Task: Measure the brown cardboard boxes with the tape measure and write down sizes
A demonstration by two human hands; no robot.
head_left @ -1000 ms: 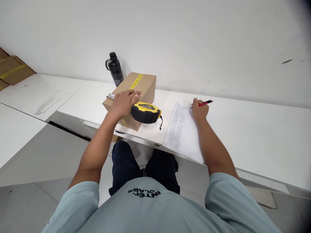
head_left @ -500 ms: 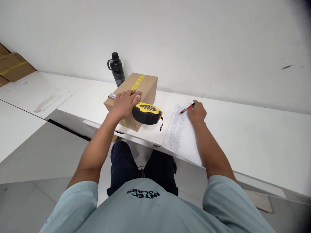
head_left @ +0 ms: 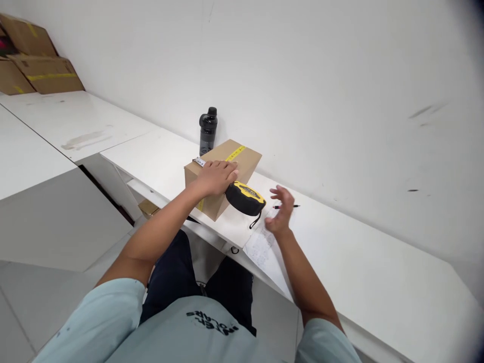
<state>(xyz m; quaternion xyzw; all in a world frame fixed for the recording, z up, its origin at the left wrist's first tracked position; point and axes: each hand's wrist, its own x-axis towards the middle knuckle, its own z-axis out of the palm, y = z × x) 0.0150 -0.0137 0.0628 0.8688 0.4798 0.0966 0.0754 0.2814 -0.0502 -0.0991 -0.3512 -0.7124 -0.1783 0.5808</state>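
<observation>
A cardboard box (head_left: pixel 242 176) with yellow tape stands on the white table. My left hand (head_left: pixel 217 176) lies flat on its top, pressing down the blade of a tape measure; the blade's metal end (head_left: pixel 198 162) shows at the box's left edge. The yellow and black tape measure (head_left: pixel 247 197) juts out past the box's right side, close to my left thumb. My right hand (head_left: pixel 282 209) is raised with its fingers apart and nothing in it. Behind it a red and black pen (head_left: pixel 296 205) lies by a sheet of handwritten paper (head_left: pixel 260 249), partly covered by my right hand and forearm.
A dark water bottle (head_left: pixel 208 133) stands behind the box near the wall. Several taped cartons (head_left: pixel 49 75) are stacked at the far left. The white table (head_left: pixel 363 262) runs along the wall to the right, and its front edge is close to my legs.
My right hand has let go of the pen, leaving it lying down, and has risen and opened towards the tape measure. My left hand stays on the box. The view has turned.
</observation>
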